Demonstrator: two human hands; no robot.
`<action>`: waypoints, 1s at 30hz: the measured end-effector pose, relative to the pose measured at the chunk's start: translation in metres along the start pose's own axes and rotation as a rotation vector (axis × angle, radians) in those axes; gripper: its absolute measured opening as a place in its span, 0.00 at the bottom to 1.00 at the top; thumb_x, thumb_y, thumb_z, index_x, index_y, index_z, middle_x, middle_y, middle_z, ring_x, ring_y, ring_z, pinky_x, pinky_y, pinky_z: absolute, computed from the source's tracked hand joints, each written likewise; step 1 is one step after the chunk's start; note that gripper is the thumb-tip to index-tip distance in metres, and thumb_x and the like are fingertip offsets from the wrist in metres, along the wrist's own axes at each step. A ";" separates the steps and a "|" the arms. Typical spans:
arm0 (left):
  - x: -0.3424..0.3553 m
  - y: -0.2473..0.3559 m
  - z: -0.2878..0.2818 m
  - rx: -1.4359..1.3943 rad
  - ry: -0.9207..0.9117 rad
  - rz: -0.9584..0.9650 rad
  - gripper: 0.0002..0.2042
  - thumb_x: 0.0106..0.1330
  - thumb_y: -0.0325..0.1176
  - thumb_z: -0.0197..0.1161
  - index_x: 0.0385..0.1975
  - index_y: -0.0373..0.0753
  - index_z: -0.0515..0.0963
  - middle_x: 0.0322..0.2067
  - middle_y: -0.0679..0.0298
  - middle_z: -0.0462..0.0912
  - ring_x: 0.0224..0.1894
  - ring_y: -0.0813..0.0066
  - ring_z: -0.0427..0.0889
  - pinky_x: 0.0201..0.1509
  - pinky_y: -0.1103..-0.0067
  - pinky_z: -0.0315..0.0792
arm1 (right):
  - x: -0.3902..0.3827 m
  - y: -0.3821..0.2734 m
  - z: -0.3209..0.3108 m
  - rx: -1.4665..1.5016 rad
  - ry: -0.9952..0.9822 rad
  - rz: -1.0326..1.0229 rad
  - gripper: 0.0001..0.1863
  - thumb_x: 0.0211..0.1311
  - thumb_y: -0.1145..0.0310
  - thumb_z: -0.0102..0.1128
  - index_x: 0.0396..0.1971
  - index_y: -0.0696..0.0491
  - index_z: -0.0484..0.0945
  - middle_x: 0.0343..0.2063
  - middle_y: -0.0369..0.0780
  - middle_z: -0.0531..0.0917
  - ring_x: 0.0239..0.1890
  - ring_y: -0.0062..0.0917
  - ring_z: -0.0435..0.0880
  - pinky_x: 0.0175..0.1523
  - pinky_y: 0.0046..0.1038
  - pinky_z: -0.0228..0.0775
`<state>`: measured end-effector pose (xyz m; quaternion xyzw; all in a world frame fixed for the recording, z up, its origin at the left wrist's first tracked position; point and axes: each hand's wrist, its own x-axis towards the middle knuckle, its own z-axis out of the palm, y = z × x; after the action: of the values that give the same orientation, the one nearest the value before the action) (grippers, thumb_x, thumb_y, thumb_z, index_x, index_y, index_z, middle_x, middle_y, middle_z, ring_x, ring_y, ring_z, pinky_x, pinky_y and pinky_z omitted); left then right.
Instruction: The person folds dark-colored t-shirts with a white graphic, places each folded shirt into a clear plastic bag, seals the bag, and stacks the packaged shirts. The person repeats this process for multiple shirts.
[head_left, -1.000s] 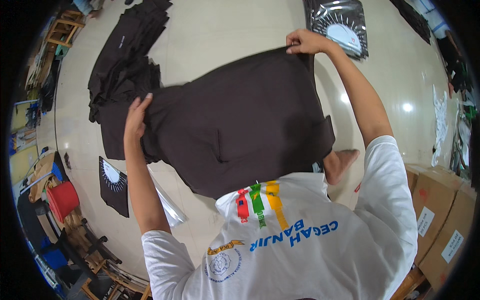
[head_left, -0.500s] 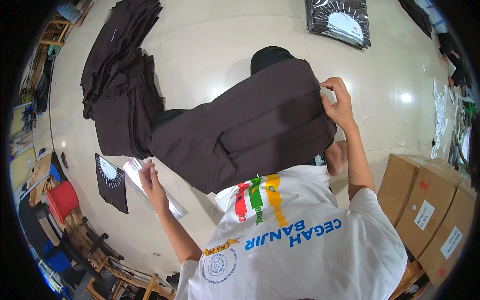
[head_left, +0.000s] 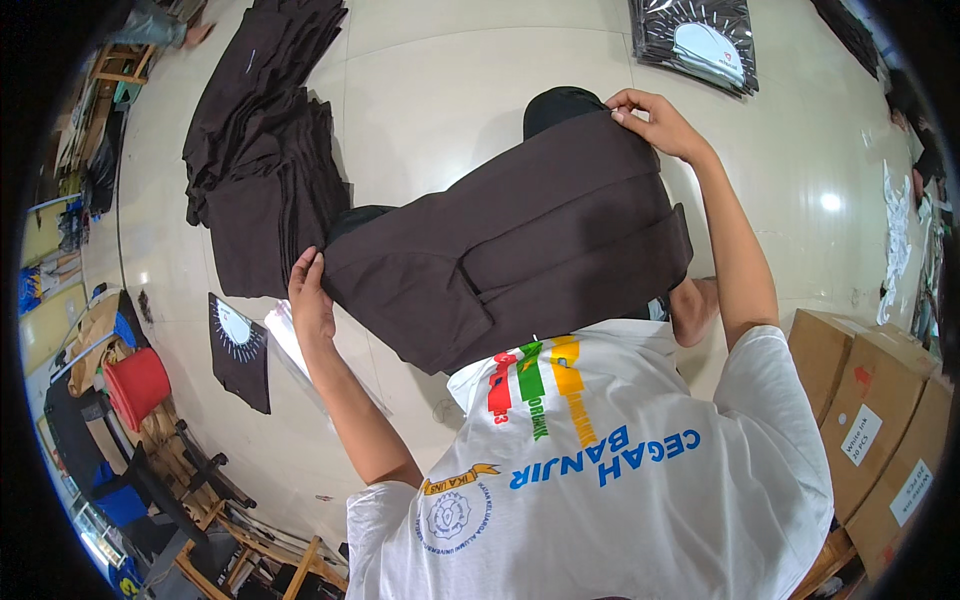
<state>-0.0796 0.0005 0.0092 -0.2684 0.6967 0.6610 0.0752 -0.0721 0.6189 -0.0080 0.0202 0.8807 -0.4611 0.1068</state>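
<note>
Across my lap lies a partly folded dark brown shirt [head_left: 560,220], its sleeve and side panels turned inward in long creases. My right hand [head_left: 655,122] pinches its far right corner between thumb and fingers. At the left end, my left hand [head_left: 312,298] has its fingers closed at the shirt's edge. Just beyond that hand rises a stack of folded dark shirts [head_left: 265,225], with a looser pile [head_left: 265,60] of the same cloth behind it.
Left of my forearm lie a dark printed piece [head_left: 240,350] and clear plastic sleeves [head_left: 290,345]. Bagged printed shirts [head_left: 695,45] sit at the far right. Cardboard boxes [head_left: 870,420] stand near my right side. A red container [head_left: 138,388] and wooden frames line the left.
My right hand has moved to the shirt's far right corner. My left hand has risen from beside the plastic sleeves to the shirt's left edge. A bare foot shows at the far left.
</note>
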 end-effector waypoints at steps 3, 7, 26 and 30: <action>0.008 -0.005 -0.028 -0.326 -0.061 -0.112 0.21 0.75 0.25 0.61 0.66 0.36 0.71 0.53 0.58 0.82 0.54 0.67 0.83 0.64 0.69 0.79 | 0.004 0.001 -0.005 0.021 -0.056 0.019 0.11 0.77 0.63 0.59 0.48 0.54 0.83 0.42 0.31 0.84 0.48 0.16 0.78 0.59 0.27 0.71; 0.004 -0.020 -0.014 -0.350 0.162 -0.065 0.20 0.76 0.23 0.61 0.65 0.37 0.68 0.54 0.56 0.81 0.54 0.65 0.83 0.64 0.67 0.78 | -0.001 0.001 -0.004 0.083 -0.018 0.015 0.11 0.79 0.62 0.57 0.45 0.53 0.81 0.39 0.30 0.82 0.45 0.15 0.77 0.56 0.24 0.71; -0.061 -0.030 0.087 1.275 -0.039 0.804 0.27 0.83 0.48 0.42 0.79 0.52 0.62 0.80 0.50 0.54 0.82 0.40 0.44 0.80 0.42 0.36 | -0.087 0.042 0.052 0.219 0.241 0.182 0.36 0.84 0.45 0.36 0.80 0.53 0.54 0.80 0.46 0.55 0.83 0.35 0.48 0.84 0.33 0.38; -0.037 -0.023 0.084 1.344 0.061 0.659 0.28 0.83 0.48 0.42 0.80 0.49 0.60 0.80 0.49 0.52 0.82 0.36 0.43 0.81 0.42 0.36 | -0.133 0.053 0.045 0.101 0.599 0.242 0.34 0.84 0.44 0.38 0.72 0.56 0.68 0.69 0.49 0.72 0.73 0.36 0.68 0.75 0.33 0.57</action>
<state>-0.0586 0.0918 -0.0043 0.0399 0.9965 0.0738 0.0017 0.0727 0.6206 -0.0482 0.2649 0.8402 -0.4616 -0.1040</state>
